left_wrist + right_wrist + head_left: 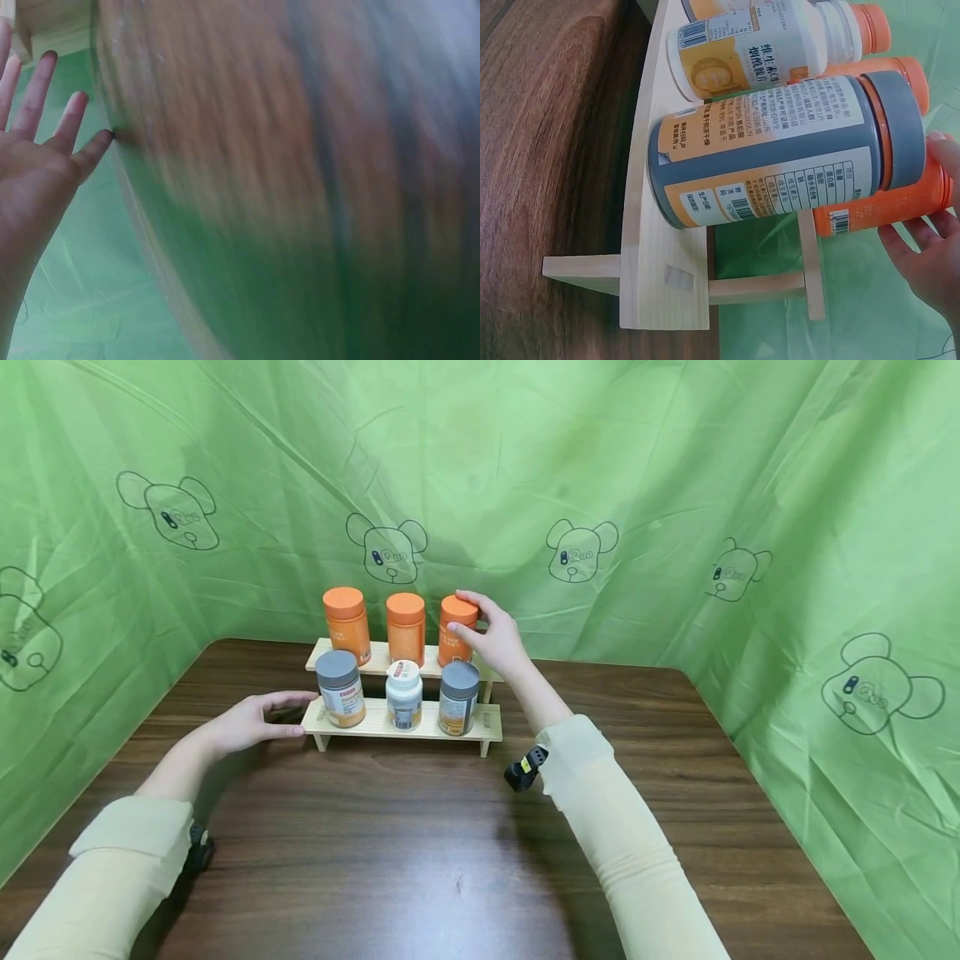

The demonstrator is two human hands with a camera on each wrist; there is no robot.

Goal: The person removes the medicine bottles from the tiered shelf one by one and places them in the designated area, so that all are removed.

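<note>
A two-tier pale wooden rack (491,720) stands on the table. My right hand (498,639) holds the right orange bottle (453,647) on the rear tier near its lid, thumb on one side and fingers on the other. In the right wrist view, that orange bottle (885,204) is partly hidden behind a grey-lidded bottle (765,154). My left hand (251,722) is at the front tier's left end, its fingers extended and fingertips at the wood. The left wrist view shows the left hand (34,165) with its fingers spread and fairly straight.
Two more orange bottles (347,627) stand on the rear tier. On the front tier, a white bottle (405,696) stands between two grey-lidded bottles (341,689). The dark wooden table (420,843) is bordered by green cloth (480,460) behind and at the sides.
</note>
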